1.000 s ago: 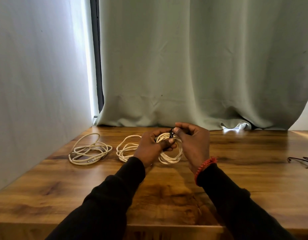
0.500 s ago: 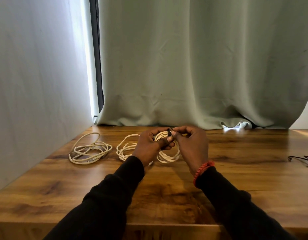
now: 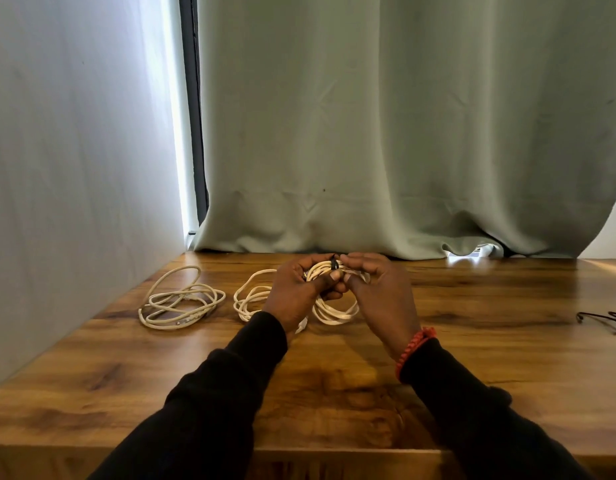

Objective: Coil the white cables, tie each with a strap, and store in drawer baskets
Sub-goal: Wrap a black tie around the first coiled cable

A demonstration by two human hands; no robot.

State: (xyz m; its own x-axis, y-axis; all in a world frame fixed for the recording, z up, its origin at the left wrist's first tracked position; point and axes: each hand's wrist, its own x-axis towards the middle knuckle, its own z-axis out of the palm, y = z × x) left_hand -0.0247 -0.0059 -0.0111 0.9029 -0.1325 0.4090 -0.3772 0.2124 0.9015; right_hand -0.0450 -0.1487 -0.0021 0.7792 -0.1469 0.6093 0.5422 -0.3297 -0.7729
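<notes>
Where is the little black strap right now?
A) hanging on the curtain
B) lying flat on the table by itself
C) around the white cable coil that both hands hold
C: the black strap sits at the top of the white cable coil, which the left hand and right hand grip together above the table.

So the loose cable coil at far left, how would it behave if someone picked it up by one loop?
The far-left coil has no visible strap and its loops lie uneven, so it would probably sag and unravel. It looks thin, so likely light. Pushed across the table, it would likely slide and deform, not roll.
</notes>
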